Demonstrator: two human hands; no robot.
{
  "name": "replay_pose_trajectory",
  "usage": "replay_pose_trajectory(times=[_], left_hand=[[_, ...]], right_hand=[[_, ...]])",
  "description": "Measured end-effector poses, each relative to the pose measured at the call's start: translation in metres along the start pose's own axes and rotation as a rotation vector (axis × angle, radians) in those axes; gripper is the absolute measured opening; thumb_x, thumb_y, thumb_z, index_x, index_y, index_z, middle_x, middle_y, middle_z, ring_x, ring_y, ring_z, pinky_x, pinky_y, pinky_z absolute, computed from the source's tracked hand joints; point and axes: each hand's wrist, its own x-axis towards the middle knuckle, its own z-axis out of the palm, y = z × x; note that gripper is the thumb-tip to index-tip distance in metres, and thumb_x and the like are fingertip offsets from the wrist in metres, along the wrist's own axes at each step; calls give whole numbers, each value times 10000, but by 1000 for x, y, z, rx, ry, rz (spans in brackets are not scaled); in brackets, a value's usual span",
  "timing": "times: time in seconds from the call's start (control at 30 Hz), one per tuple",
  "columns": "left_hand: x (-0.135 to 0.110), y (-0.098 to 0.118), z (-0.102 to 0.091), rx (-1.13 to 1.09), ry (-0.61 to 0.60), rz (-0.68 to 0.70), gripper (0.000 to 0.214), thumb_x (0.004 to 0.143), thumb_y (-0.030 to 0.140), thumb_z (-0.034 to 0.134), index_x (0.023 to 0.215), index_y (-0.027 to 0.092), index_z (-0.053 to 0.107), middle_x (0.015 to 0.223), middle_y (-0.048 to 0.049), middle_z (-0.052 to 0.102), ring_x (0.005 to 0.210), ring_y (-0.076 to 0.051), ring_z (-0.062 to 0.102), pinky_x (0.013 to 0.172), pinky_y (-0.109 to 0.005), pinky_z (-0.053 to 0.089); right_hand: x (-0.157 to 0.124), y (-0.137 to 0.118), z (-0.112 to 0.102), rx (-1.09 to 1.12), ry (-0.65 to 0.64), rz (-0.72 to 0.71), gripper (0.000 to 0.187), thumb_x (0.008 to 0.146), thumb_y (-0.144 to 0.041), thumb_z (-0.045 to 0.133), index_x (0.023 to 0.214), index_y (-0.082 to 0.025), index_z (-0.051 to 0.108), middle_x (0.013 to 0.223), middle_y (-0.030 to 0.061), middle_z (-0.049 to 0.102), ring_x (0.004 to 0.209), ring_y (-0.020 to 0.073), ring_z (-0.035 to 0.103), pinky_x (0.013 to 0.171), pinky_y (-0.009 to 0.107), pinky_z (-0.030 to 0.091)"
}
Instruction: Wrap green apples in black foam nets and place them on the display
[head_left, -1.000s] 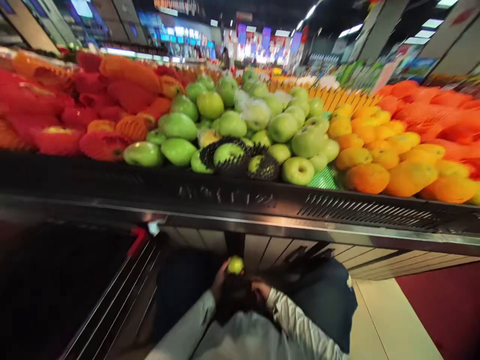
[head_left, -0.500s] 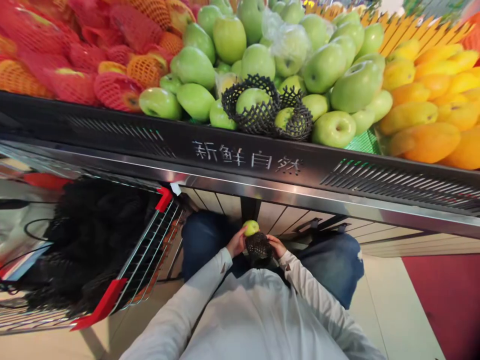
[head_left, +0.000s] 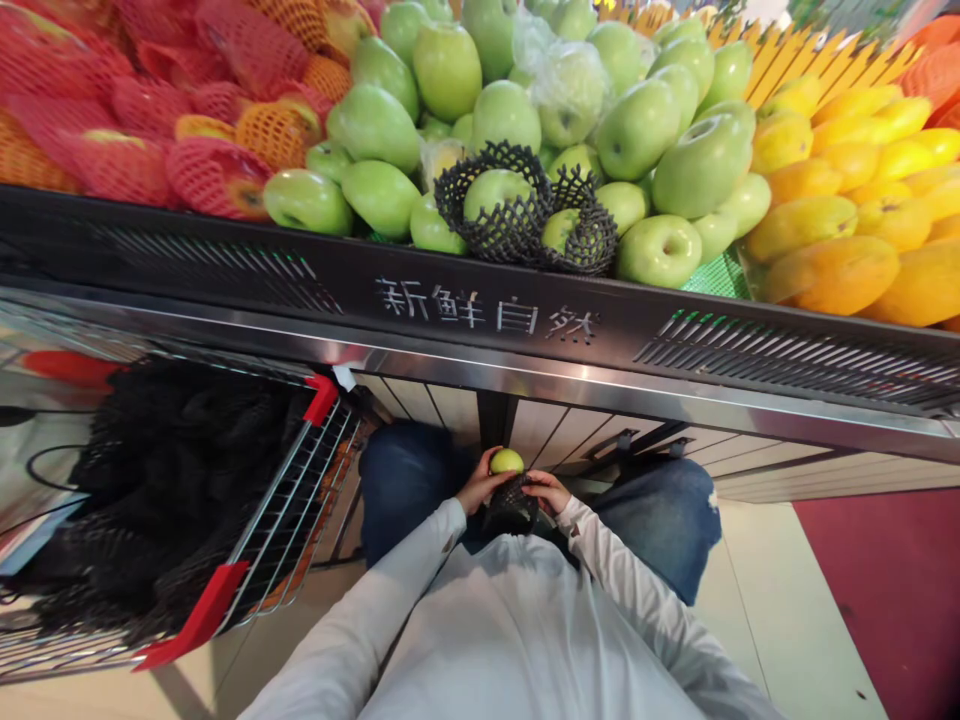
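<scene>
Low in front of my body, my left hand [head_left: 481, 485] is closed around a green apple [head_left: 508, 461]. Just below the apple hangs a black foam net sleeve [head_left: 511, 503], partly hidden by my fingers. My right hand [head_left: 548, 491] pinches the right upper edge of that net. The apple sits at the mouth of the net; whether any of it is inside I cannot tell. On the stand above, two green apples [head_left: 498, 193] sit in similar black nets at the front edge of the pile.
A black display ledge [head_left: 465, 300] runs across in front of me. Behind it lie green apples [head_left: 634, 130], red-netted fruit [head_left: 142, 165] and yellow mangoes [head_left: 844, 270]. To my left stands a wire shopping cart [head_left: 289, 500] heaped with black nets [head_left: 172, 490].
The apple has shifted slightly right and down, over the net's mouth. My right hand has come in closer to the left hand, and the net hangs lower.
</scene>
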Motion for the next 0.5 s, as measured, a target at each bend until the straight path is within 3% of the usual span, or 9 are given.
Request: replay_pose_trajectory(times=[0.1, 0.23, 0.37, 0.5], left_hand=[[4, -6, -2, 33, 45, -8, 715, 627, 212, 919, 1260, 209, 588, 1011, -35, 727, 950, -189, 682, 895, -260, 500], [5, -5, -2, 31, 4, -101, 442, 819, 385, 777, 1150, 113, 669, 953, -97, 750, 935, -238, 703, 874, -304, 529], [1, 1, 3, 0, -34, -170, 330, 947, 330, 620, 1153, 81, 682, 905, -81, 758, 900, -230, 703, 800, -277, 538], [0, 4, 2, -31, -76, -247, 243, 929, 269, 646, 1100, 107, 703, 829, -44, 758, 718, -165, 683, 656, -231, 518]], right_hand=[[0, 0, 1, -48, -18, 1, 428, 474, -375, 949, 778, -165, 734, 744, -10, 734, 686, 127, 665, 715, 269, 520], [0, -1, 4, -118, -1, -40, 407, 458, -365, 956, 732, -152, 743, 702, -6, 731, 653, 114, 639, 696, 261, 507], [5, -2, 0, -132, 90, -118, 416, 482, -422, 944, 734, -177, 720, 658, -27, 705, 615, 110, 606, 658, 267, 500], [13, 1, -8, -114, 197, -167, 501, 476, -538, 919, 756, -196, 683, 626, -43, 677, 573, 103, 575, 621, 264, 485]])
